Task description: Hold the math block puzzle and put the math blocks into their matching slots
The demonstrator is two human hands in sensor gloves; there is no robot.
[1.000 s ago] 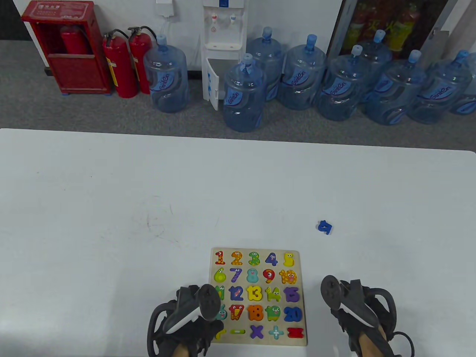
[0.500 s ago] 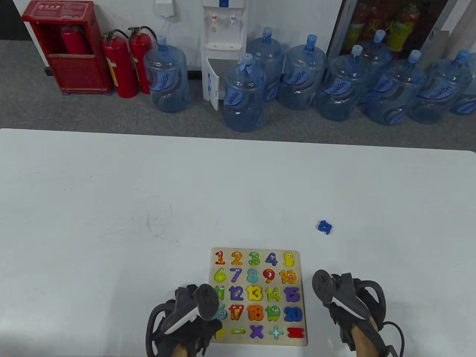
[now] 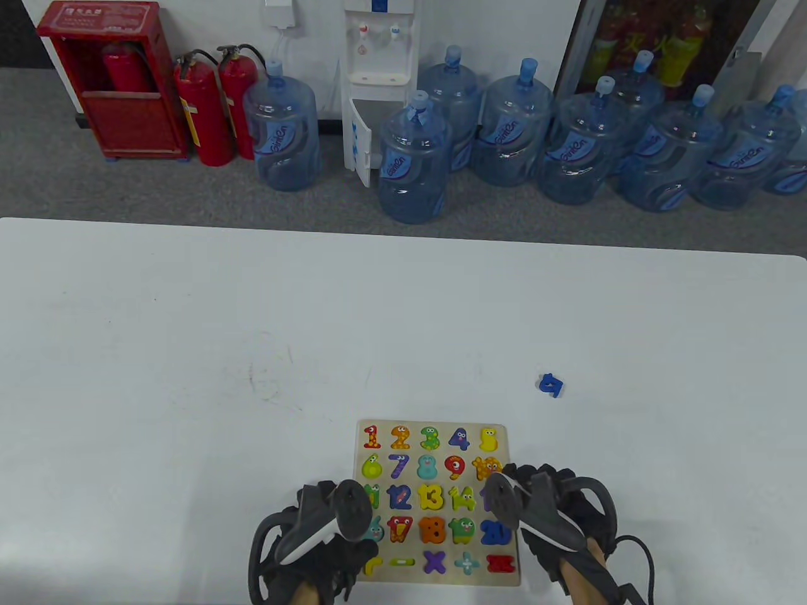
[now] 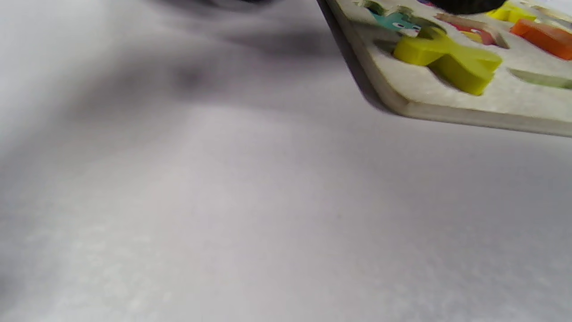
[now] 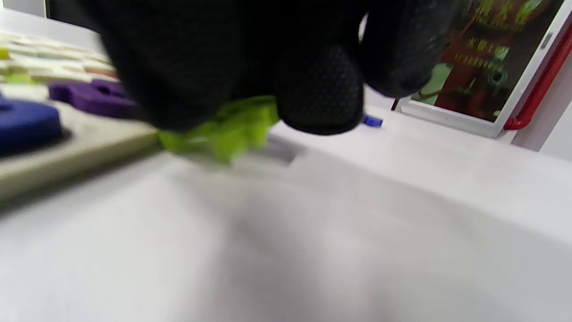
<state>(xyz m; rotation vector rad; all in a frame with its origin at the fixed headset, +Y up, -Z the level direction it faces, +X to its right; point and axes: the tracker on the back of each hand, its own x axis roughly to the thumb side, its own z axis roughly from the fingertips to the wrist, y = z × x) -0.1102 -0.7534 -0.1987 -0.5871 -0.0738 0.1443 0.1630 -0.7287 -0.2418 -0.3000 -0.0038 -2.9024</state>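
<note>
The wooden puzzle board (image 3: 510,576) lies at the table's near edge, its slots filled with coloured number and sign blocks. My left hand (image 3: 343,513) rests on the board's left side, over the 11 and 16; in the left wrist view a black fingertip (image 4: 464,3) touches the board (image 4: 447,112) beyond a yellow sign block (image 4: 447,62). My right hand (image 3: 520,482) is over the board's right edge, covering the 15. In the right wrist view its fingers (image 5: 317,94) pinch a lime-green block (image 5: 223,129) just beside the board's edge (image 5: 67,147).
A small blue block (image 3: 550,385) lies loose on the white table (image 3: 189,346), beyond the board's far right corner; it also shows in the right wrist view (image 5: 372,120). Water jugs, a dispenser and fire extinguishers stand on the floor beyond the table.
My right hand has moved left from the bare table onto the board's right edge. The left hand, the board and the loose blue block have stayed put.
</note>
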